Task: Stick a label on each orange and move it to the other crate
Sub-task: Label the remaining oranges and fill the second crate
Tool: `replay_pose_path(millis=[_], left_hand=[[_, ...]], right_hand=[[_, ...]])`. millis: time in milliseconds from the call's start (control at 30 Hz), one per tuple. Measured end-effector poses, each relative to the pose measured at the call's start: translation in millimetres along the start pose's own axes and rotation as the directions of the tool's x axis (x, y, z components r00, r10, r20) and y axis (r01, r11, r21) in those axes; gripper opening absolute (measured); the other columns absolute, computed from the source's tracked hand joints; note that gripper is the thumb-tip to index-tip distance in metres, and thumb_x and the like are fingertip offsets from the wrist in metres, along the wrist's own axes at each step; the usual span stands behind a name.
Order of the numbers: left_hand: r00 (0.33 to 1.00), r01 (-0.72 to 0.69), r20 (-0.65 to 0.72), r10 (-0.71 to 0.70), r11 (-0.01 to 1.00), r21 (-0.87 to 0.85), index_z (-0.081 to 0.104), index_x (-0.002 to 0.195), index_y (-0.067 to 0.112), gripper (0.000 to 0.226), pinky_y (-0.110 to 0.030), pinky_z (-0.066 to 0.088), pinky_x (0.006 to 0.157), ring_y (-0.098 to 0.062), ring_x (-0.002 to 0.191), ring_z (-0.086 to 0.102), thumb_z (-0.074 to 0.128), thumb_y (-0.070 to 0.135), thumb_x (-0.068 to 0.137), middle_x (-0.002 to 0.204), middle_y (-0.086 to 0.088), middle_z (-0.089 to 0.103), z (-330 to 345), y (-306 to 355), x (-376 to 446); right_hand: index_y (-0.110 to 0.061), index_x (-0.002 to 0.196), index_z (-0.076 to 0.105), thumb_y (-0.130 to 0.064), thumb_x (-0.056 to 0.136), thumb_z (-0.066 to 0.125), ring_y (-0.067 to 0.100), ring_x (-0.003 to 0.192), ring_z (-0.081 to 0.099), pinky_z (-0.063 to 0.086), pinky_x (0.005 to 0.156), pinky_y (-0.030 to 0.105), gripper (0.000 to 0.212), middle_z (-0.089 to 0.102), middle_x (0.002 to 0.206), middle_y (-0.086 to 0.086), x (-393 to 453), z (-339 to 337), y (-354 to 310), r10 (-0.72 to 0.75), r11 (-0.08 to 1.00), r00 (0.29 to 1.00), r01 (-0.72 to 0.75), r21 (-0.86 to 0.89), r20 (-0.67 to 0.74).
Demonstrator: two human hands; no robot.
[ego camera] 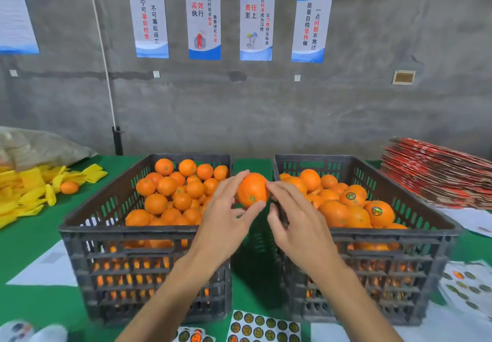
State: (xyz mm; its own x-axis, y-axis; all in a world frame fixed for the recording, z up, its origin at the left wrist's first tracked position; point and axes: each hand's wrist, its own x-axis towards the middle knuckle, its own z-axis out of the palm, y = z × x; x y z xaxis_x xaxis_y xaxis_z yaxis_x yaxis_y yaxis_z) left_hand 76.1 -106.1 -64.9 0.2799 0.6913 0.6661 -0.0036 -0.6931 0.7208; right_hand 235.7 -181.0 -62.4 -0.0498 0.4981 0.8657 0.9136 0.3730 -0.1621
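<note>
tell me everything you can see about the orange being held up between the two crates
The held orange is round, bright and glossy, with a small green stem scar facing the camera low on its front. No label shows on its visible side. It is held in the air over the gap between the two crates, touching neither. The left hand grips it from the left and below; the right hand's fingers touch its right side.

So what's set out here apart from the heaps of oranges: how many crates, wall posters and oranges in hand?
Black crates: 2 (left crate, right crate)
Blue and white wall posters: 5, the leftmost cut by the frame
Oranges in hand: 1
Total: 8
</note>
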Motion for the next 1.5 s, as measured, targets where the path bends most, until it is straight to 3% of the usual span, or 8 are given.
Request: replay_pose_path(millis=[200, 367, 533, 700, 767, 933, 1300, 1500], left_hand=[[0.988, 0.154, 0.026, -0.155, 0.987, 0.038, 0.041, 0.151, 0.041, 0.082, -0.021, 0.059, 0.087, -0.009, 0.118, 0.064, 0.077, 0.060, 0.079, 0.139, 0.020, 0.042, 28, -16, -104], [0.908, 0.359, 0.171, -0.381, 0.921, 0.150, 0.045, 0.149, 0.031, 0.079, -0.028, 0.058, 0.093, 0.003, 0.108, 0.063, 0.074, 0.061, 0.083, 0.133, 0.024, 0.036, 37, -64, -156], [0.831, 0.488, 0.205, -0.517, 0.855, 0.178, 0.037, 0.154, 0.025, 0.077, -0.032, 0.056, 0.099, 0.003, 0.106, 0.066, 0.073, 0.049, 0.091, 0.137, 0.019, 0.038, 45, -105, -183], [0.793, 0.570, 0.179, -0.582, 0.813, 0.121, 0.029, 0.156, 0.027, 0.075, -0.015, 0.052, 0.095, 0.010, 0.109, 0.063, 0.068, 0.048, 0.095, 0.141, 0.010, 0.043, 47, -122, -200], [0.777, 0.600, 0.167, -0.607, 0.794, 0.096, 0.028, 0.156, 0.028, 0.075, -0.020, 0.051, 0.099, 0.006, 0.112, 0.065, 0.066, 0.051, 0.095, 0.140, 0.005, 0.051, 45, -125, -201], [0.749, 0.643, 0.157, -0.643, 0.764, 0.062, 0.029, 0.157, 0.027, 0.076, -0.039, 0.047, 0.111, -0.005, 0.119, 0.064, 0.061, 0.058, 0.095, 0.136, 0.003, 0.059, 42, -127, -202], [0.744, 0.651, 0.158, -0.649, 0.758, 0.049, 0.030, 0.155, 0.028, 0.077, -0.042, 0.047, 0.112, -0.009, 0.121, 0.063, 0.062, 0.060, 0.093, 0.137, 0.001, 0.058, 41, -126, -204], [0.732, 0.669, 0.153, -0.664, 0.743, 0.023, 0.029, 0.157, 0.028, 0.083, -0.039, 0.046, 0.113, -0.006, 0.123, 0.062, 0.062, 0.064, 0.089, 0.139, 0.004, 0.057, 40, -121, -201]], right_hand=[[-0.007, 0.126, 0.066, -0.004, 0.096, 0.051, 0.012, 0.121, 0.058, 0.044, 0.103, 0.020, 0.033, 0.061, 0.128, 0.003, -102, 10, -23, 0.274, 0.937, 0.957, -0.242, 0.252, -0.099], [-0.011, 0.126, 0.068, 0.002, 0.099, 0.057, 0.006, 0.124, 0.057, 0.048, 0.104, 0.028, 0.032, 0.063, 0.130, -0.006, -174, 33, -9, 0.403, 0.868, 0.903, -0.428, 0.253, 0.148], [-0.019, 0.134, 0.063, -0.015, 0.102, 0.059, 0.004, 0.123, 0.056, 0.047, 0.107, 0.031, 0.033, 0.059, 0.135, -0.013, -208, 57, 5, 0.452, 0.824, 0.793, -0.546, 0.150, 0.408], [-0.020, 0.139, 0.058, -0.048, 0.100, 0.056, 0.008, 0.129, 0.045, 0.035, 0.109, 0.019, 0.048, 0.050, 0.139, -0.014, -226, 66, 21, 0.371, 0.901, 0.670, -0.427, -0.076, 0.643], [-0.015, 0.142, 0.057, -0.053, 0.100, 0.054, 0.007, 0.129, 0.041, 0.032, 0.111, 0.020, 0.056, 0.048, 0.143, -0.012, -230, 66, 26, 0.334, 0.924, 0.655, -0.370, -0.097, 0.678], [-0.015, 0.130, 0.069, -0.051, 0.098, 0.059, 0.009, 0.118, 0.042, 0.043, 0.102, 0.025, 0.049, 0.055, 0.138, -0.012, -228, 65, 31, 0.337, 0.913, 0.648, -0.401, -0.070, 0.683], [-0.021, 0.108, 0.080, -0.044, 0.101, 0.054, 0.005, 0.107, 0.046, 0.047, 0.087, 0.025, 0.035, 0.063, 0.125, -0.017, -224, 70, 26, 0.404, 0.904, 0.663, -0.395, -0.163, 0.631], [-0.023, 0.100, 0.077, -0.031, 0.101, 0.055, 0.004, 0.094, 0.056, 0.050, 0.082, 0.025, 0.024, 0.066, 0.106, -0.017, -214, 69, 17, 0.511, 0.841, 0.684, -0.522, -0.140, 0.521]])
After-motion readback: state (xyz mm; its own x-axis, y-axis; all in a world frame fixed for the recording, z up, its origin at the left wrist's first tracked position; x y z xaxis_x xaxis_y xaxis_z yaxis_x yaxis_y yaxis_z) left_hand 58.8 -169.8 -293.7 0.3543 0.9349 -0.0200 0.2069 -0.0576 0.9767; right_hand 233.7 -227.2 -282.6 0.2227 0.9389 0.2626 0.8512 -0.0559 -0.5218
